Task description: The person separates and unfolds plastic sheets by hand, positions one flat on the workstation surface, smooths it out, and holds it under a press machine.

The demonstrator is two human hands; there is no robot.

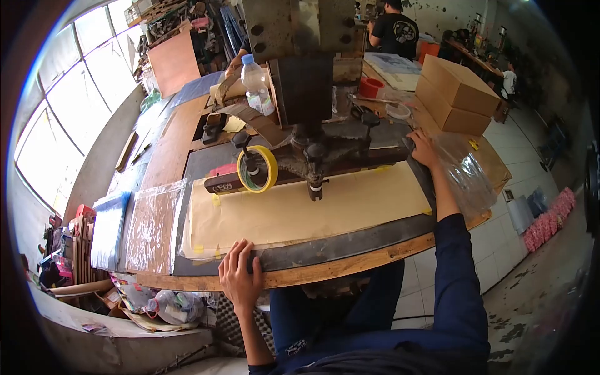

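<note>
A wide sheet of tan paper (312,209) lies on the dark pad of the bench, with yellow tape pieces at its edges. Across its back edge runs the dark metal bar (350,164) of a press. A roll of yellow tape (273,169) hangs on a knob at the bar's left. My left hand (240,273) rests at the paper's front edge, fingers stretched out and holding nothing. At the right end of the bar, my right hand (425,150) lies by the pad's back corner; its fingertips are partly hidden, and what they touch is unclear.
Clear plastic sheets (465,175) lie to the right, near cardboard boxes (456,94). A plastic bottle (256,84) stands left of the press column (304,87). More plastic film (154,228) covers the left side. Another person (394,31) is at the back.
</note>
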